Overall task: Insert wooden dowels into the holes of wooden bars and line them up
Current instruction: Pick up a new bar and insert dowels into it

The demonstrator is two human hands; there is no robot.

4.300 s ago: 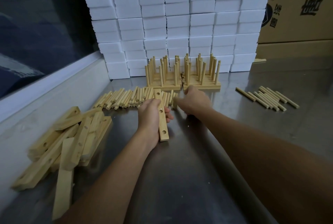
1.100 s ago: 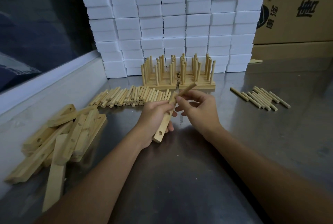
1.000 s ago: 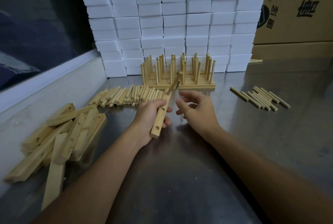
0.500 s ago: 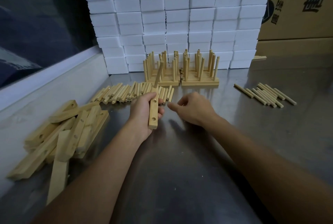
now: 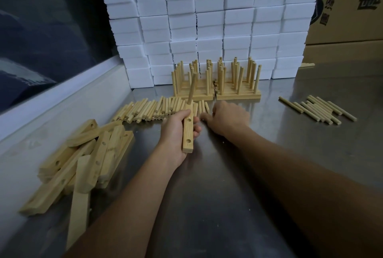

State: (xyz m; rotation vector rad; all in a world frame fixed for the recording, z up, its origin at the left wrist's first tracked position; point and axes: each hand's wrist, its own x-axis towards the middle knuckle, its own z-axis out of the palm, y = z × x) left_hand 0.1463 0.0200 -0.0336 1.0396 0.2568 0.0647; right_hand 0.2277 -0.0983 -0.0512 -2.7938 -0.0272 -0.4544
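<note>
My left hand (image 5: 176, 131) grips a wooden bar (image 5: 188, 133) with two empty holes facing up. One dowel (image 5: 192, 87) stands upright in the bar's far hole. My right hand (image 5: 228, 118) reaches down to the right end of a row of loose dowels (image 5: 153, 109) lying on the metal table (image 5: 228, 195); its fingers curl at the dowels, and I cannot see whether they hold one. Behind the row stand two groups of finished bars with upright dowels, one on the left (image 5: 192, 83) and one on the right (image 5: 238, 83).
A heap of bare bars (image 5: 83, 160) lies at the left. A second bunch of loose dowels (image 5: 319, 109) lies at the right. White foam blocks (image 5: 207, 19) are stacked at the back, cardboard boxes (image 5: 348, 8) at the far right, a raised ledge (image 5: 51, 100) along the left.
My right hand put a dowel into the bar's far hole, let go and dropped to the row of loose dowels. My left hand turned the bar so the dowel stands upright.
</note>
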